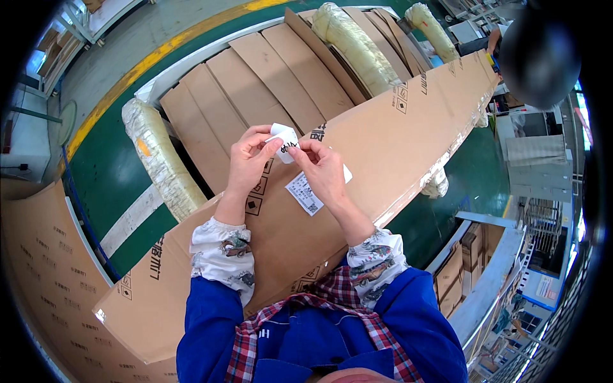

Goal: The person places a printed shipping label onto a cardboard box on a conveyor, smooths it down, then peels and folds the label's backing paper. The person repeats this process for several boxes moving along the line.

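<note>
Between the fingertips of both hands is a small white paper label (285, 142) with dark handwriting, its upper end curled over. My left hand (250, 156) pinches it from the left side. Its right edge is pinched by my right hand (324, 173). Both hands hover over a long flat cardboard carton (377, 137) that lies slantwise in front of me. Just below the fingers, a printed white label with a square code (302, 192) is on the carton's top, partly covered by my right hand.
Beyond the carton, flat cardboard sheets (255, 73) lie in a frame with film-wrapped padded bars (163, 163). A tall cardboard stack (51, 268) stands at left. At right is a metal-framed cart (488, 274) holding cardboard. Another person's arm (493, 41) shows at the far right.
</note>
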`<action>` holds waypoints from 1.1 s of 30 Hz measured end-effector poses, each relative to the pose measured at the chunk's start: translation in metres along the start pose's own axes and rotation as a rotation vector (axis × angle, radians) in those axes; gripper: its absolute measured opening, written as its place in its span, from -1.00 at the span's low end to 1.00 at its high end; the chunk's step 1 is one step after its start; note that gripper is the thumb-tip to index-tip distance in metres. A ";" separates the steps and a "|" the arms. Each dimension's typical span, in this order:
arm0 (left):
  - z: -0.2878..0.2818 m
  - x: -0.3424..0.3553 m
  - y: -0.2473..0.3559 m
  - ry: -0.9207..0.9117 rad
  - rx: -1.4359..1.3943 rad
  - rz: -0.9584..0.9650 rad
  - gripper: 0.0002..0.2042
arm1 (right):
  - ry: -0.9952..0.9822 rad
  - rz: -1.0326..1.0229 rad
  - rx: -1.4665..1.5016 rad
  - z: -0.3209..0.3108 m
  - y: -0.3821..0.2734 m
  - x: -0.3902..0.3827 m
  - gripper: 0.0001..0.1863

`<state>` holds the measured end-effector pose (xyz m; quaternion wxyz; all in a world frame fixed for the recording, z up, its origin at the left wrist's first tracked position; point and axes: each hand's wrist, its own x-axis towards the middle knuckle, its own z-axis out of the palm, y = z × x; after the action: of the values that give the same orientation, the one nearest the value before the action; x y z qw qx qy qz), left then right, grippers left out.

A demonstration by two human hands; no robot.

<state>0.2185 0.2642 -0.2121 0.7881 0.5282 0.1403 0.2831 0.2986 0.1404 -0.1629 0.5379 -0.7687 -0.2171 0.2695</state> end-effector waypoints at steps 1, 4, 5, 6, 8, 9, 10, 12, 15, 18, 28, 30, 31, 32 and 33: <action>0.001 0.000 0.001 0.004 -0.002 0.003 -0.86 | -0.016 0.010 -0.006 -0.001 -0.004 -0.001 -0.77; 0.004 -0.001 0.004 0.008 0.064 0.025 -0.88 | 0.057 -0.138 0.034 0.001 -0.003 0.000 -0.74; 0.003 0.000 0.004 0.006 0.136 0.040 -0.89 | 0.101 -0.217 0.057 0.002 -0.002 0.001 -0.73; 0.003 0.000 0.006 0.004 0.208 0.054 -0.90 | 0.103 -0.201 0.098 0.002 0.000 0.002 -0.72; 0.007 -0.002 0.010 -0.034 0.269 0.102 -0.91 | 0.107 -0.168 0.181 -0.002 0.001 0.005 -0.71; 0.007 -0.003 0.013 -0.049 0.302 0.126 -0.91 | 0.055 -0.135 0.161 -0.004 -0.001 0.006 -0.71; 0.005 -0.004 0.012 -0.060 0.310 0.116 -0.91 | 0.044 -0.092 0.133 -0.003 -0.003 0.005 -0.71; 0.002 -0.005 0.010 -0.088 0.322 0.098 -0.90 | 0.027 -0.008 0.076 -0.003 -0.006 0.004 -0.72; 0.003 -0.002 0.010 -0.142 0.440 0.127 -0.90 | 0.106 -0.182 0.065 -0.004 0.004 0.007 -0.74; 0.008 -0.003 0.016 -0.144 0.584 0.146 -0.91 | 0.099 -0.167 0.406 0.005 0.005 0.005 -0.79; 0.018 -0.005 0.014 -0.107 0.585 0.265 -0.91 | 0.072 -0.363 -0.038 -0.012 -0.008 -0.003 -0.85; 0.019 -0.004 0.010 -0.101 0.569 0.281 -0.90 | 0.059 -0.417 -0.085 -0.015 -0.007 -0.004 -0.87; 0.019 -0.004 0.009 -0.097 0.549 0.289 -0.89 | 0.067 -0.427 -0.076 -0.015 -0.003 -0.003 -0.88; 0.021 -0.003 0.008 -0.091 0.526 0.297 -0.89 | 0.074 -0.457 -0.120 -0.017 -0.002 0.000 -0.88; 0.017 -0.006 0.008 -0.095 0.527 0.271 -0.89 | 0.072 -0.475 -0.152 -0.014 0.000 0.000 -0.88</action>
<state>0.2200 0.2503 -0.1982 0.5847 0.7411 0.1000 0.3145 0.3082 0.1304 -0.1591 0.5344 -0.7433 -0.3920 0.0907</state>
